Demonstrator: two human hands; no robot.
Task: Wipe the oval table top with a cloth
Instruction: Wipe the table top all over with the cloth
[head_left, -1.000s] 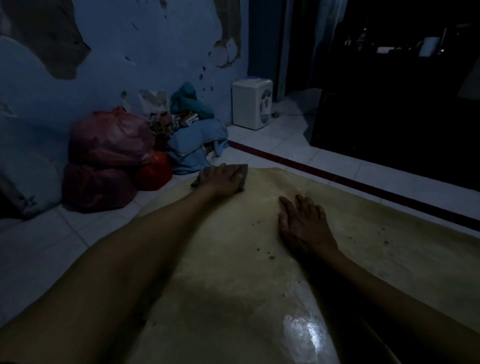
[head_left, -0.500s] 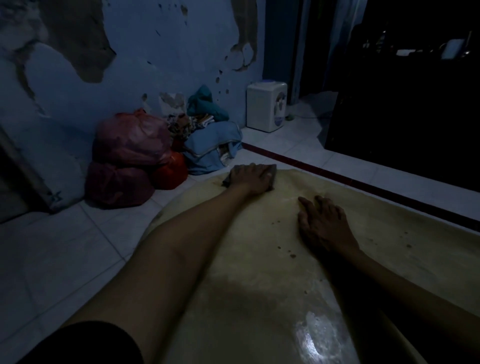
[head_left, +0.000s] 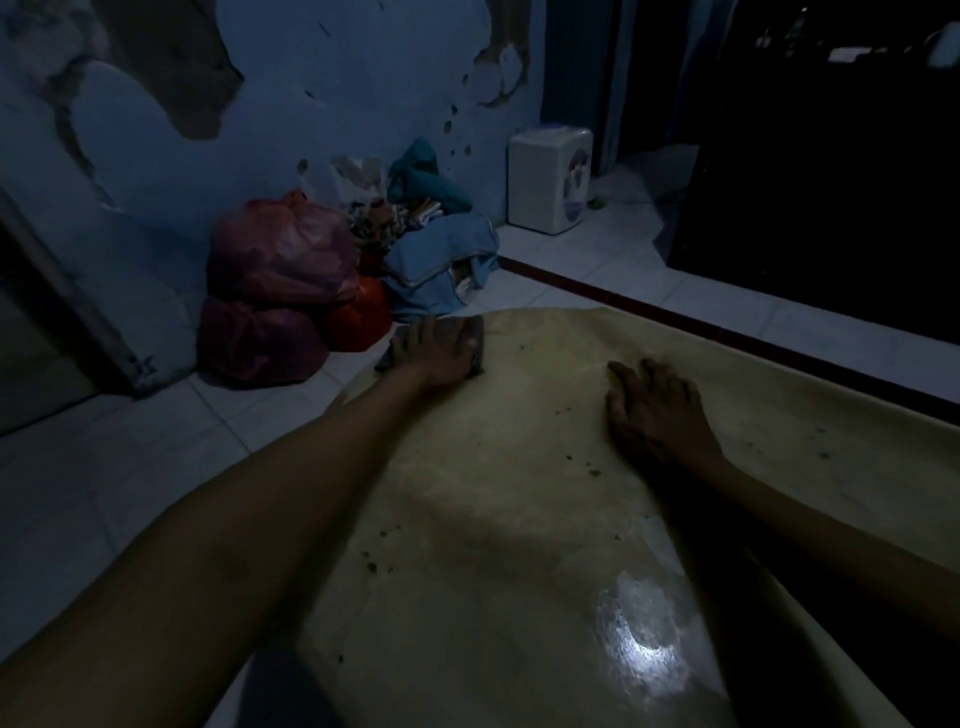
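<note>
The yellowish oval table top (head_left: 519, 519) fills the lower middle of the head view, speckled with dark crumbs and a bright glare patch near me. My left hand (head_left: 436, 353) reaches to the table's far left rim and presses flat on a dark grey cloth (head_left: 477, 338), which peeks out past the fingers and beside the wrist. My right hand (head_left: 660, 410) lies palm down on the table, fingers spread, holding nothing, to the right of the cloth.
Red plastic bags (head_left: 275, 291) and a pile of blue clothes (head_left: 441, 254) sit on the white tiled floor against the peeling blue wall. A small white dispenser (head_left: 550, 179) stands farther back. Dark furniture (head_left: 831, 182) looms at right.
The view has shifted, so bags and table sit further right in frame. My left hand with the cloth stays at the far rim; my right hand stays flat.
</note>
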